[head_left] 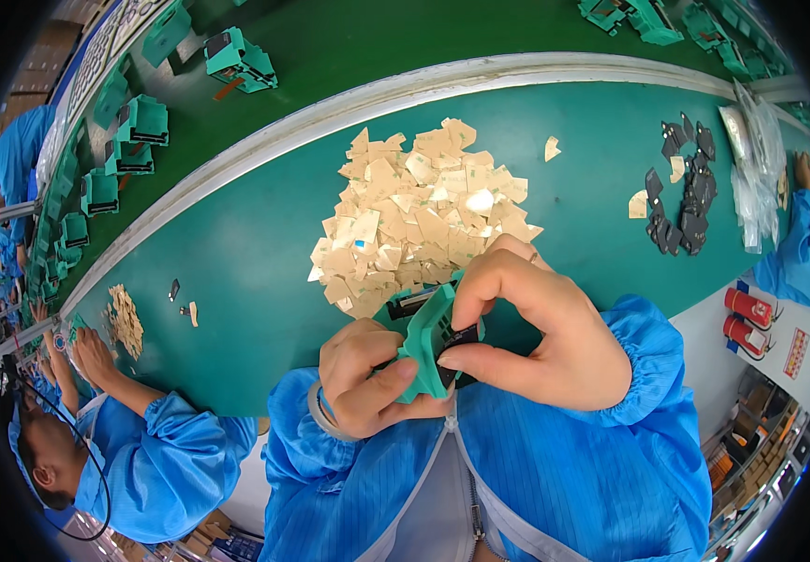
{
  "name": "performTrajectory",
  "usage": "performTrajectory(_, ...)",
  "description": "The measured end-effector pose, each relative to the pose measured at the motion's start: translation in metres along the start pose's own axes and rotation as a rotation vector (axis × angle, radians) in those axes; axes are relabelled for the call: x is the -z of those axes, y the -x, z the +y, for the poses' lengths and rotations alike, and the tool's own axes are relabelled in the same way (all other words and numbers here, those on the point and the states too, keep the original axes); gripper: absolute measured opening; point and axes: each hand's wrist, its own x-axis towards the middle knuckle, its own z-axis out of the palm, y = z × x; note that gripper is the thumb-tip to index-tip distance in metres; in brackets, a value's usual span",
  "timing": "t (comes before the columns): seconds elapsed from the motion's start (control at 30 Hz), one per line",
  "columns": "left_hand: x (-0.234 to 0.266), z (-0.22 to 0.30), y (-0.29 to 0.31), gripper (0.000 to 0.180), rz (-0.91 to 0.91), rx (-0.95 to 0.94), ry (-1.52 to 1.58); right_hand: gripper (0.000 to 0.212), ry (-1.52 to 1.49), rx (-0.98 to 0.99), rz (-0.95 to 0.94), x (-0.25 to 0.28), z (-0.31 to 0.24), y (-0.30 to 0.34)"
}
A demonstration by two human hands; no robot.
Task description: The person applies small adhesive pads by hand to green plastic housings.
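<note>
Close in front of my chest, a green plastic housing (426, 339) is held up above the table. My left hand (360, 373) is closed round its left side, thumb pressed on the near wall. With thumb and index finger, my right hand (543, 339) pinches a small black part (462, 335) at the housing's right side. How far that part sits inside cannot be seen, as my fingers cover some of it. Just beyond my hands lies a big heap of pale beige paper pieces (414, 211).
Several flat black parts (695, 197) lie at the right beside clear plastic bags (756, 169). Past a metal rail (330, 105), a green conveyor (358, 42) carries more green housings (239, 61). A co-worker in blue (175, 459) works at the left, near a smaller beige heap (125, 321).
</note>
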Motion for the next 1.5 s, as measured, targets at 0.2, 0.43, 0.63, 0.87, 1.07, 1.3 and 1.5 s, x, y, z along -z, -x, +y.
performTrajectory(0.2, 0.0, -0.005, 0.005, 0.076, -0.034, -0.066, 0.106, 0.055, -0.047, -0.063, 0.273, 0.0, 0.029, -0.012)
performTrajectory(0.43, -0.004, -0.012, 0.001, 0.07, 0.082, -0.003, 0.215, 0.056, -0.432, -0.124, 0.089, -0.011, 0.015, -0.002)
performTrajectory(0.63, 0.005, -0.016, 0.005, 0.05, -0.101, -0.089, 0.049, 0.05, -0.498, -0.326, -0.171, -0.009, 0.021, -0.002)
performTrajectory(0.87, -0.005, -0.013, 0.004, 0.052, -0.028, -0.021, 0.197, 0.021, -1.01, -0.452, 0.009, -0.009, 0.037, -0.007)
performTrajectory(1.07, 0.008, -0.001, -0.009, 0.033, -0.042, 0.226, -0.06, 0.037, -0.91, -0.256, 0.056, -0.003, 0.03, -0.002)
performTrajectory(1.3, -0.01, 0.016, -0.043, 0.035, 0.5, 1.241, 1.242, 0.078, -0.431, -0.056, 0.117, -0.015, 0.026, 0.005)
performTrajectory(1.5, -0.009, 0.021, -0.046, 0.036, 0.491, 1.244, 1.272, 0.082, -0.39, -0.025, 0.101, -0.015, 0.029, 0.003)
